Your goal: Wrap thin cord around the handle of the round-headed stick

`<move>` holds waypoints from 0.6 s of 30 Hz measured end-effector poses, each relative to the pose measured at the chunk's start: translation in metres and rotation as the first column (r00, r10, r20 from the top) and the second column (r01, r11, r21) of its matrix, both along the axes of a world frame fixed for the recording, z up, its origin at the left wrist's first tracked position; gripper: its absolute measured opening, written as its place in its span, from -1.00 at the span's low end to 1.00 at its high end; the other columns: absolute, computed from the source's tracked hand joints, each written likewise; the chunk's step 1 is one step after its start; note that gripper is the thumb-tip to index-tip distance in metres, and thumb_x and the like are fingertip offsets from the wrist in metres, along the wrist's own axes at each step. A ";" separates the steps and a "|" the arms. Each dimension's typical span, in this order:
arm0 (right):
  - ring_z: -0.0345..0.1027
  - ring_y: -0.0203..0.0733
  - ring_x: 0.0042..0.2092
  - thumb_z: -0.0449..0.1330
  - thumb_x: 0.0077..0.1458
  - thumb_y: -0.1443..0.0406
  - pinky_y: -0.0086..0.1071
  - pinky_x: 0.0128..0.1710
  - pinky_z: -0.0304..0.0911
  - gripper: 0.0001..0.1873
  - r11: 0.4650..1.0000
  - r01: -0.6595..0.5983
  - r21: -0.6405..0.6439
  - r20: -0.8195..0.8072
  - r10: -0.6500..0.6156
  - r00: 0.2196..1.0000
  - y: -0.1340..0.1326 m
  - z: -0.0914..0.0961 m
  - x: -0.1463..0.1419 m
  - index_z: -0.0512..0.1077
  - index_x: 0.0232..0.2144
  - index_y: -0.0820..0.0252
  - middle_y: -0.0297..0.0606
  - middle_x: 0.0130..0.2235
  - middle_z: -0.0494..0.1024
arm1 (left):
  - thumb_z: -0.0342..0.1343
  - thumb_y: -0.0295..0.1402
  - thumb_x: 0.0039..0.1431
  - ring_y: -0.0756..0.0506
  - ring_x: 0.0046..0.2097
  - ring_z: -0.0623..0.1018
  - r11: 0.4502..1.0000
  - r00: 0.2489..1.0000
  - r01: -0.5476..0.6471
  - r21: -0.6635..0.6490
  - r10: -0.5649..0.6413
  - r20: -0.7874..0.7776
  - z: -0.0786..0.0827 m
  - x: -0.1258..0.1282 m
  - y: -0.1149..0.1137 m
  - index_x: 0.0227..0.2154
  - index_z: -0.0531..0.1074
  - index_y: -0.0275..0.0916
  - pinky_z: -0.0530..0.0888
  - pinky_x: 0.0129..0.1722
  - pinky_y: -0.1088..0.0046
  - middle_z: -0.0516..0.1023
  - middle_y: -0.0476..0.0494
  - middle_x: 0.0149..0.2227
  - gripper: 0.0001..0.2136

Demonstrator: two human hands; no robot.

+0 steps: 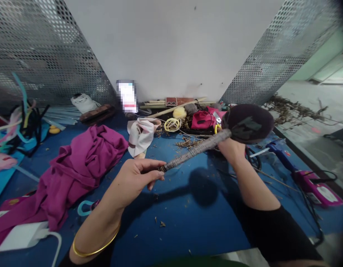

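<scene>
My left hand [143,174] pinches the thin lower end of a stick [195,152] wrapped in grey yarn. The stick slants up to the right and carries a dark, rounded, cloth-covered head [250,124]. My right hand [231,148] is reached out behind the upper stick, beside yellow-handled scissors [217,124]. Its fingers are mostly hidden, so I cannot tell whether they hold the scissors. Red-pink cloth [201,119] lies just beyond, with a loose coil of yellow cord [172,125] to its left.
Purple cloth [88,155] and a white cloth [142,135] lie at the left on the blue table [171,230]. A lit phone [127,97] leans on the back panel. Dry plant bits [189,142] are scattered about. At the right is a glue gun [281,155] by a pink box [320,191].
</scene>
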State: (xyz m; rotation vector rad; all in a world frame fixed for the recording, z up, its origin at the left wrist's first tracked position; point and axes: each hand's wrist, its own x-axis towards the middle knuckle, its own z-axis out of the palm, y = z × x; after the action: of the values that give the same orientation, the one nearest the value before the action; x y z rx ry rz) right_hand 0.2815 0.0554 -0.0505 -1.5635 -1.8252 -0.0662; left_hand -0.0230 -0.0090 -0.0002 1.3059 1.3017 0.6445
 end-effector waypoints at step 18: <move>0.37 -0.21 -0.25 -0.04 0.30 0.21 -0.28 -0.17 0.33 -0.70 0.552 -0.833 0.046 -0.599 0.682 0.419 -0.079 0.017 -0.108 0.37 -0.41 0.18 -0.12 -0.24 0.49 | 0.25 -0.31 -0.12 0.10 -0.64 0.34 0.990 0.987 -0.084 -0.113 0.098 0.125 -0.006 0.004 0.005 -0.21 0.54 -0.35 0.23 -0.66 0.60 0.46 0.01 -0.58 -0.64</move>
State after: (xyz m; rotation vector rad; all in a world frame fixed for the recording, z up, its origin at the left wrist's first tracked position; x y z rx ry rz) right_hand 0.1731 -0.0232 -0.0336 -0.5888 -1.9014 1.0199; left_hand -0.0185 -0.0041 -0.0065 1.1035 1.2764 0.7020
